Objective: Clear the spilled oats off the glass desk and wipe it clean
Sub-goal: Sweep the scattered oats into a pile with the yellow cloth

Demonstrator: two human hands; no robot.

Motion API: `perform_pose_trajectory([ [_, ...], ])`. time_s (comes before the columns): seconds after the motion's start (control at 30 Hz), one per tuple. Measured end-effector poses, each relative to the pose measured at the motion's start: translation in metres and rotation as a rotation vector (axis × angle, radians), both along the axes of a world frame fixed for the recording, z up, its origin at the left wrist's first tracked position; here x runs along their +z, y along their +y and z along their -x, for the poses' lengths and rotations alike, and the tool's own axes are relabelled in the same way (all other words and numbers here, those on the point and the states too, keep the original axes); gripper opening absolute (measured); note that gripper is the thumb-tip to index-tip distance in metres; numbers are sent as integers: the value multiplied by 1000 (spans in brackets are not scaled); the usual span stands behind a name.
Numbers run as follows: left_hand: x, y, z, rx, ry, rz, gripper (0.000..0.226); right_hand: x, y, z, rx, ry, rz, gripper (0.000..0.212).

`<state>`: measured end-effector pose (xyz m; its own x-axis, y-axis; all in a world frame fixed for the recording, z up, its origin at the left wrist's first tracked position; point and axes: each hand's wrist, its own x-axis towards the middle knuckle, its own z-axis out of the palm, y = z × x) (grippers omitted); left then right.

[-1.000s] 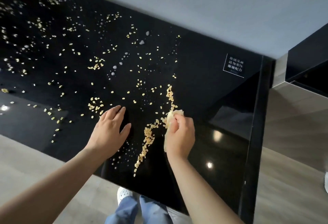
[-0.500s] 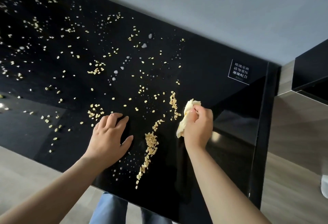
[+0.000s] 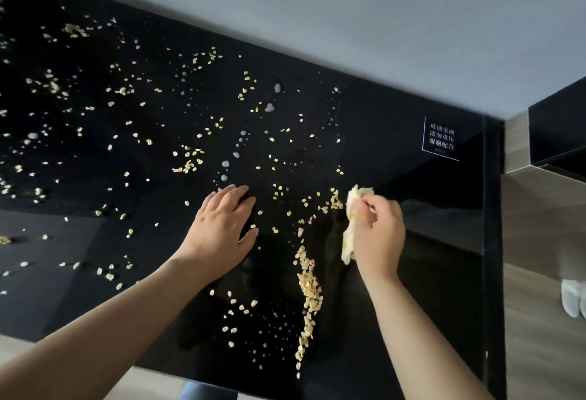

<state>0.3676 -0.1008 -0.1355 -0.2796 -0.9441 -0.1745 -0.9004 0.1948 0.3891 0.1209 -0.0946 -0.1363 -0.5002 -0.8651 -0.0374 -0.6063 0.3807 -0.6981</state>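
The right hand (image 3: 377,234) has its grip closed around a crumpled yellowish cloth (image 3: 350,225), pressed to the black glass worktop (image 3: 444,241). Just left of the cloth lies a swept ridge of oats (image 3: 309,291), its long axis running from beside the cloth down toward the worktop's near edge, so the right hand is the nearer one to push it on. The left hand (image 3: 222,228) rests flat and open, farther left of the ridge, among loose flakes. Compared with a moment ago, the cloth has drawn rightward, away from the ridge, leaving it standing.
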Motion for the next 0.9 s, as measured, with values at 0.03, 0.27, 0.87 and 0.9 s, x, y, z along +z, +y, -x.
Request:
perform_pose_trajectory([
  [0.03,-1,-7,-1,-25,9,-21,53,-4,-11,4,-52,37,-21,18],
  [0.27,-4,-38,-4,-95,79,9,61,-33,-8,-42,112,172,-39,7],
  [0.87,-28,-53,-6,-83,-9,125,54,-36,-54,-43,187,236,26,7],
  [0.9,-29,-53,-4,-64,-5,121,55,-33,-43,-49,260,195,29,6],
])
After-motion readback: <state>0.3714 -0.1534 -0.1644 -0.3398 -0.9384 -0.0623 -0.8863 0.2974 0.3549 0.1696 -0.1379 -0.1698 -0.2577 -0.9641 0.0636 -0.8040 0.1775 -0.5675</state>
